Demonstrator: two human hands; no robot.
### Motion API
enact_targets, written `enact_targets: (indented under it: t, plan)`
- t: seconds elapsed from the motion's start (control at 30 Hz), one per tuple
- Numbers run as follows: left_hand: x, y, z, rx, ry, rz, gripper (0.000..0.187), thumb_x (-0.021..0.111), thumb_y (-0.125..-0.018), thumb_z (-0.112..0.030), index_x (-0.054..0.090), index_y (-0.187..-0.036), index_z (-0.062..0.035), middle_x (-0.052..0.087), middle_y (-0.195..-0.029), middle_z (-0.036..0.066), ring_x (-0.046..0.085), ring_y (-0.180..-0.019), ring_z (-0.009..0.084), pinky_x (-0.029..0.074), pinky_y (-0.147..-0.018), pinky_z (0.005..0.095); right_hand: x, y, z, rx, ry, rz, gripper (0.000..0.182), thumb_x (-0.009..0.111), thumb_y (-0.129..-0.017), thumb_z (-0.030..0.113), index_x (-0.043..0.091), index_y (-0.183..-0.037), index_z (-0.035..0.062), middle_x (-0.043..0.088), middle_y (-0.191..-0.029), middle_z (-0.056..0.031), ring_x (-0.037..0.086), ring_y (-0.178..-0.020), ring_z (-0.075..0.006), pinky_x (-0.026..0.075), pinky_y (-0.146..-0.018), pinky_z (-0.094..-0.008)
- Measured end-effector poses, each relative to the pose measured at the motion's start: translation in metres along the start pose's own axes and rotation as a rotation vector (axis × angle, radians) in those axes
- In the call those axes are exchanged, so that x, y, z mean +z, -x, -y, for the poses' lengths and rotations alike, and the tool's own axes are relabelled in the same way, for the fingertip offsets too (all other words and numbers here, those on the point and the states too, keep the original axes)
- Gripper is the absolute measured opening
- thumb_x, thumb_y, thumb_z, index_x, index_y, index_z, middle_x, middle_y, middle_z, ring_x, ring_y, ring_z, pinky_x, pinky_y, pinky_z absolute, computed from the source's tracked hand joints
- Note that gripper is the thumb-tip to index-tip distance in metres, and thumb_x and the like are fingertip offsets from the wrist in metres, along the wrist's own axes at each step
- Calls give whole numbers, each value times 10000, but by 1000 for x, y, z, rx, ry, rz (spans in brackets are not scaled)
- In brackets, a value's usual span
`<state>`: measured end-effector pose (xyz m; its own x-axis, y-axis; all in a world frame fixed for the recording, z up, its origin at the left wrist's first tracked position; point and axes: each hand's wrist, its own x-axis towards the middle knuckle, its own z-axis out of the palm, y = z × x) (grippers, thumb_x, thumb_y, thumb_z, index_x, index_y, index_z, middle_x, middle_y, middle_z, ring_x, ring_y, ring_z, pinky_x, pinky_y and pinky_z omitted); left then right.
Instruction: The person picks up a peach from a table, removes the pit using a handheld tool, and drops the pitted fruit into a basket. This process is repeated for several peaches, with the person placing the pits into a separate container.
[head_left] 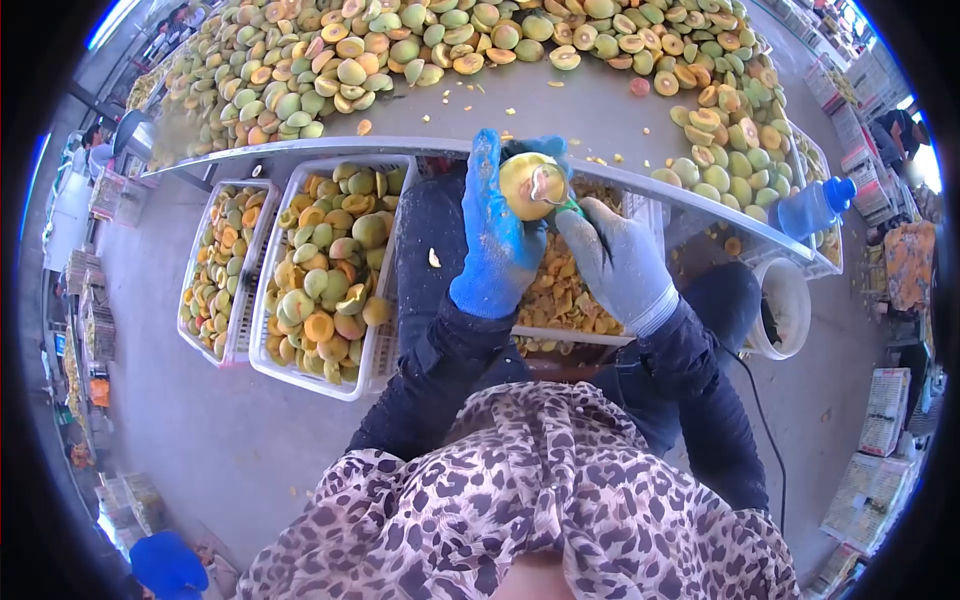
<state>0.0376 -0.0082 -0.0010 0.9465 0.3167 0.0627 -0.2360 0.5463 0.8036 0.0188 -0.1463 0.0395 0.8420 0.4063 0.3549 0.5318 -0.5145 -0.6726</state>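
Observation:
My left hand (497, 235), in a blue glove, is wrapped round a yellow-green fruit (532, 187) just over the table's near edge. A pale, ragged patch of cut flesh shows on the fruit. My right hand (612, 255), in a grey glove, is closed beside it on a small green tool (570, 206), which touches the fruit's right side. The tool's tip cannot be made out. Below my hands, a crate of peelings and fruit pieces (570, 290) stands between my knees.
Whole and halved fruit (470, 35) are heaped across the metal table (430, 112). Two white crates of fruit (318, 378) (238, 340) stand at the left. At the right are a blue bottle (805, 210), a white bucket (790, 310) and a black cable (765, 425).

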Motion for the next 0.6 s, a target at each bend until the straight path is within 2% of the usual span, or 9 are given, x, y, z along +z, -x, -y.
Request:
enact_targets:
  t: [0.07,0.13,0.2,0.23,0.3,0.4,0.47,0.53,0.6]
  plan:
    - [7,8,-12,-137,245,121,409,377,-1007,-353,518,-1180,-11,604,-1126,124,613,-965,178,529,-809,304,5,10,2,35,43,-33,295,540,-931,313,528,-840,33,567,-614,-226,587,-601,-414,430,-507,-478]
    - [18,16,-12,-101,202,157,403,372,-1009,-341,518,-1180,-7,607,-1106,120,613,-954,179,528,-806,305,6,14,7,64,97,-65,288,542,-931,311,527,-848,36,574,-612,-217,588,-587,-408,432,-502,-480]
    - [26,23,-12,-66,158,192,397,368,-1011,-329,518,-1180,-3,610,-1087,116,613,-943,180,526,-802,305,6,16,11,-69,307,-199,272,545,-931,300,524,-857,39,582,-609,-202,591,-568,-392,440,-492,-473]
    - [31,26,-13,-51,216,94,427,374,-1001,-358,535,-1163,3,620,-1047,133,613,-897,200,523,-765,318,4,17,9,-71,312,-206,272,545,-931,300,524,-857,39,582,-609,-202,591,-568,-392,440,-492,-473]
    - [34,26,-13,-39,274,4,459,379,-991,-386,553,-1146,9,630,-1008,151,613,-851,221,519,-727,331,0,19,1,-42,99,-148,278,546,-930,301,521,-847,38,578,-605,-204,594,-562,-386,439,-480,-464]
    - [22,35,-16,135,1,197,428,381,-994,-342,543,-1167,13,622,-1031,144,609,-851,217,513,-755,327,-2,20,-3,-6,-4,-85,277,546,-931,300,514,-840,41,574,-599,-202,593,-564,-386,437,-474,-463]
    - [24,33,-21,60,-38,198,413,390,-991,-313,536,-1193,17,626,-1021,133,607,-848,208,509,-766,323,-1,20,-1,23,54,-74,283,549,-928,304,513,-833,40,574,-586,-198,593,-554,-383,439,-472,-465]
    - [25,24,-22,-208,388,136,379,410,-987,-291,548,-1162,16,624,-978,105,611,-857,177,518,-778,310,-4,21,6,-74,298,-155,292,553,-924,308,508,-815,41,575,-573,-192,590,-539,-381,443,-474,-467]
    - [28,26,-23,-170,349,101,392,408,-984,-298,555,-1151,25,632,-975,107,616,-869,186,523,-785,317,-6,21,2,-89,310,-174,298,557,-920,312,501,-798,46,577,-566,-187,590,-530,-380,448,-475,-469]
